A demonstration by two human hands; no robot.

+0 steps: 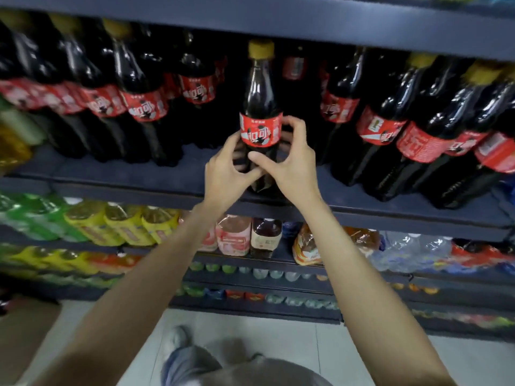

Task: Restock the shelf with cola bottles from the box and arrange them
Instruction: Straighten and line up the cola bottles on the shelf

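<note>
A cola bottle [260, 107] with a yellow cap and red label stands upright at the front edge of the dark shelf [139, 188], in a gap between two groups of cola bottles. My left hand [225, 174] grips its lower body from the left. My right hand [289, 162] grips it from the right, thumb across the front and fingers curled at the label's edge. Rows of cola bottles [145, 104] stand to the left and more cola bottles [418, 129] lean to the right. A brown cardboard box [25, 338] sits on the floor at bottom left.
The shelf above [306, 26] hangs close over the bottle caps. Lower shelves hold green, yellow, pink and orange drink bottles [234, 235]. Grey tiled floor [334, 352] lies below, with my shoe and trouser leg near the bottom centre.
</note>
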